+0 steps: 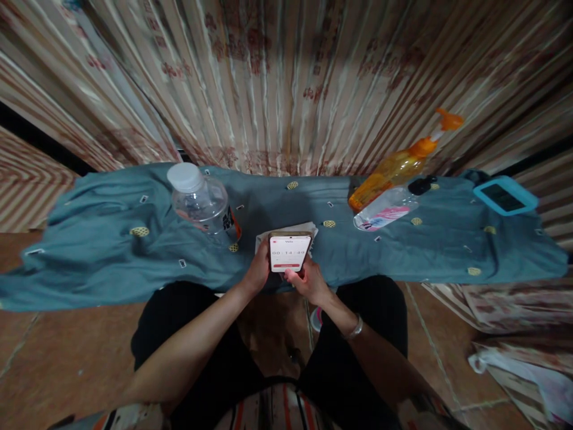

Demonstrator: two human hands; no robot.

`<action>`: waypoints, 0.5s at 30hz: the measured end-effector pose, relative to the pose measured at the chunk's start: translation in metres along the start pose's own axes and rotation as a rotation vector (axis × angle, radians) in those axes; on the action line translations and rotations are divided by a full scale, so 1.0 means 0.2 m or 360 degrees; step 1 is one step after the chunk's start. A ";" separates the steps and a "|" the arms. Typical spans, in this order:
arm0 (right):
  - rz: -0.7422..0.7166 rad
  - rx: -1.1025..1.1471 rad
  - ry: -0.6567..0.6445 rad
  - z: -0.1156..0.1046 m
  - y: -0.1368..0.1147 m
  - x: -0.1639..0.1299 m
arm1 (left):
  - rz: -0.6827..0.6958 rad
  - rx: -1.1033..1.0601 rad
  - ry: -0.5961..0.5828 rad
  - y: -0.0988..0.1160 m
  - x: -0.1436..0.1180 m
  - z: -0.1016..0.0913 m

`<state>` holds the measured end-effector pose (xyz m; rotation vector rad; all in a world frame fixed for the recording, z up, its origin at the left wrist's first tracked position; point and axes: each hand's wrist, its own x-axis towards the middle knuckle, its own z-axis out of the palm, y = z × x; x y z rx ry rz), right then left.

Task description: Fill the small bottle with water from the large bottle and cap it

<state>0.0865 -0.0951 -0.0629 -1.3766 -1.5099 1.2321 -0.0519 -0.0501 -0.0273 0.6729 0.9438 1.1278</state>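
Note:
Between my two hands is a smartphone [290, 254], its lit screen facing me with a timer reading on it. My left hand [258, 267] grips the phone's left edge, fingers wrapped behind it. At the lower right corner my right hand [312, 282] holds the phone too, with the thumb over the bottom of the screen. Under and behind the phone lies a white cloth or paper [264, 237], mostly hidden by the phone and hands.
A teal patterned cloth [295, 206] covers the narrow table. On the left stands a clear bottle [203, 206] with a white cap. To the right are an orange pump bottle [394, 170], a clear pink-labelled bottle [387, 209] and a blue-framed device [505, 196]. Striped curtains hang behind.

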 end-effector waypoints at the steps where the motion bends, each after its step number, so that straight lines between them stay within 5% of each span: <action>1: 0.0000 0.0009 -0.0003 0.00 0.00 0.00 | 0.0055 0.0034 -0.0016 0.00 0.00 -0.01; 15: -0.0020 0.0023 -0.0032 -0.02 -0.04 -0.02 | 0.0014 0.0081 -0.0116 0.01 0.00 0.00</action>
